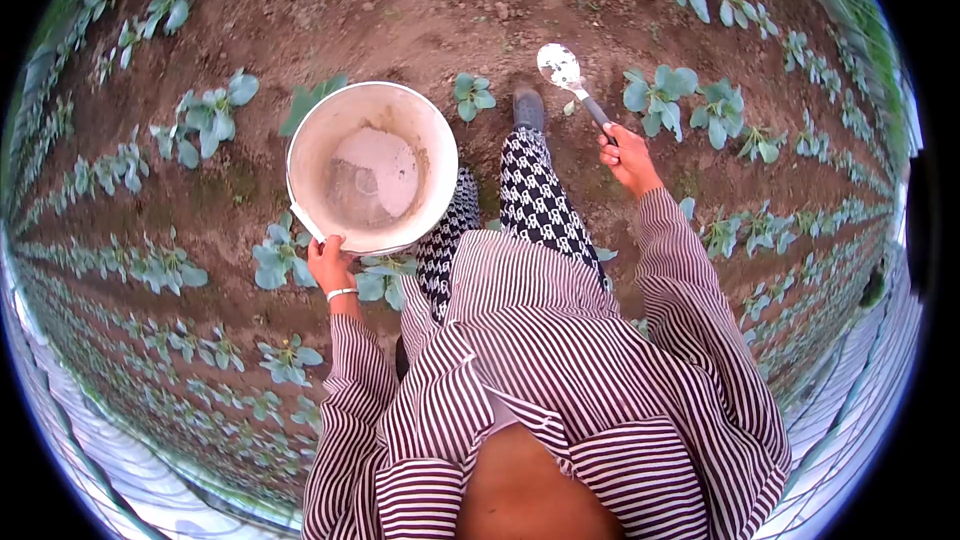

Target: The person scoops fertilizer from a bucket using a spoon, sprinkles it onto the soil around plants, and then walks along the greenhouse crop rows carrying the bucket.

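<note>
There was one person in view, with two hands, one left hand (330,265) and one right hand (628,158), and two striped sleeves, one left sleeve (360,365) and one right sleeve (680,260). One bracelet (342,292) showed, along with two patterned trouser legs (530,180) and one shoe (528,110). There was one bucket (415,125) and one spoon (583,94). Exactly one plant (474,97) stood between the bucket and the shoe; the leafy plants (656,98) overall numbered in the dozens, too many and too small toward the edges to count exactly.
</note>
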### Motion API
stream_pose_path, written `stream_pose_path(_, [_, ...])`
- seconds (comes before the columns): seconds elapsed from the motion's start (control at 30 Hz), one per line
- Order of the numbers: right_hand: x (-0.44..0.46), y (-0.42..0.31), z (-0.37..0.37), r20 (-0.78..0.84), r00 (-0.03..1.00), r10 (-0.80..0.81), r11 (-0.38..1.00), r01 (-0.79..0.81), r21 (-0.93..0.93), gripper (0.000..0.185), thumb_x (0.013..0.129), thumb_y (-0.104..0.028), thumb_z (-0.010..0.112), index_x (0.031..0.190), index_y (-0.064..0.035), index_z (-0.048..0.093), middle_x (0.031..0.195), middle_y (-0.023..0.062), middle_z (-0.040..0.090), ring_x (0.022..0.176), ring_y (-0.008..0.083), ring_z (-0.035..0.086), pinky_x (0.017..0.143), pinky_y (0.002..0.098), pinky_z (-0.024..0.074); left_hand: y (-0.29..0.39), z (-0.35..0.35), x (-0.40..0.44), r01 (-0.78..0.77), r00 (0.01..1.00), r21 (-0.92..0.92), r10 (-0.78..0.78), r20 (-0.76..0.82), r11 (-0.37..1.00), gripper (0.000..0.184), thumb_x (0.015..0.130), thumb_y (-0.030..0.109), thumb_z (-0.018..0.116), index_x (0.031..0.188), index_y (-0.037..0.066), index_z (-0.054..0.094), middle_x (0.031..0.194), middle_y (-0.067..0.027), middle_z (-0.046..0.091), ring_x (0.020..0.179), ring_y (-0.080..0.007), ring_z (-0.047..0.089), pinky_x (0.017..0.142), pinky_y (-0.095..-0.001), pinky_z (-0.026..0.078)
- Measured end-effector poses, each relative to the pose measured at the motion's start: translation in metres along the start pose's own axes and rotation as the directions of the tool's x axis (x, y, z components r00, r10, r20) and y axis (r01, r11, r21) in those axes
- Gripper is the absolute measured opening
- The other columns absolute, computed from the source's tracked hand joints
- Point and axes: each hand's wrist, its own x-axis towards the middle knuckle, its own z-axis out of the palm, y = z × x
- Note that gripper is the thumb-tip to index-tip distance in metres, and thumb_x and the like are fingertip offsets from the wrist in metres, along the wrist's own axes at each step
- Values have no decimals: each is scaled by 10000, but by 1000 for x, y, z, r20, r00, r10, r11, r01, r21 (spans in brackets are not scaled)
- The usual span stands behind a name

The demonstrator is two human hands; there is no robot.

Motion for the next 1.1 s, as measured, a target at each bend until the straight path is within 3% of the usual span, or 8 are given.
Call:
stream_pose_path(0.1, [12,12,24,42,998,45,997,-42,-69,107,882,-120,559,907,-35,501,724,38,505,474,36,340,411,192,293,-2,-8,-10,7,998,-75,-11,-54,997,393,686,89,635,1038,-37,515,911,-72,561,722,-179,564,533,-309,493])
stream_pose_path(0.3, [43,25,72,116,980,161,963,-130,-238,99,890,-121,546,907,-29,516,706,26,502,469,37,342,399,191,278,-1,-24,-37,14,972,-86,-34,-234,996,286,671,156,658,898,20,548,713,-7,456,628,-135,456,529,-320,451])
stream_pose_path(0.57, [134,82,139,279,949,150,845,24,-534,163,836,-186,583,803,-26,590,624,22,524,456,80,432,374,235,334,-16,-63,-65,37,878,-124,-92,-470,992,298,683,191,649,919,25,574,751,-34,497,586,-159,449,530,-368,475])
stream_pose_path(0.67, [180,118,147,105,993,-50,498,116,-860,195,812,-204,595,760,-16,599,608,42,544,454,110,469,371,271,361,-14,-91,-82,80,855,-165,-153,-495,983,294,687,148,637,928,1,556,748,-37,490,643,-170,511,511,-343,477])
stream_pose_path(0.83, [165,120,112,22,1000,10,767,7,-642,212,829,-212,585,753,-15,593,603,45,544,434,115,464,356,273,349,7,-126,-95,-12,804,-345,-196,-561,938,276,684,163,627,907,10,567,796,-69,538,672,-205,542,524,-403,480])
stream_pose_path(0.87, [151,108,117,14,999,32,800,-17,-600,203,833,-208,582,763,-18,592,604,40,541,429,106,454,350,264,339,11,-130,-92,17,808,-327,-205,-552,945,298,712,191,621,947,20,555,902,-117,576,810,-243,592,613,-433,503])
stream_pose_path(0.97, [102,84,152,24,994,102,856,-75,-511,166,856,-188,562,795,-34,577,612,16,520,424,67,411,348,223,297,-2,-153,-54,20,831,-219,-138,-539,975,295,706,201,631,928,19,563,883,-105,569,789,-233,584,582,-443,502])
stream_pose_path(1.1, [54,71,225,197,973,116,887,-12,-461,128,885,-160,536,863,-34,546,656,-8,501,428,26,354,349,188,248,6,-169,31,-41,831,23,47,-554,999,307,667,172,668,906,0,580,777,-62,551,581,-150,521,417,-277,428])
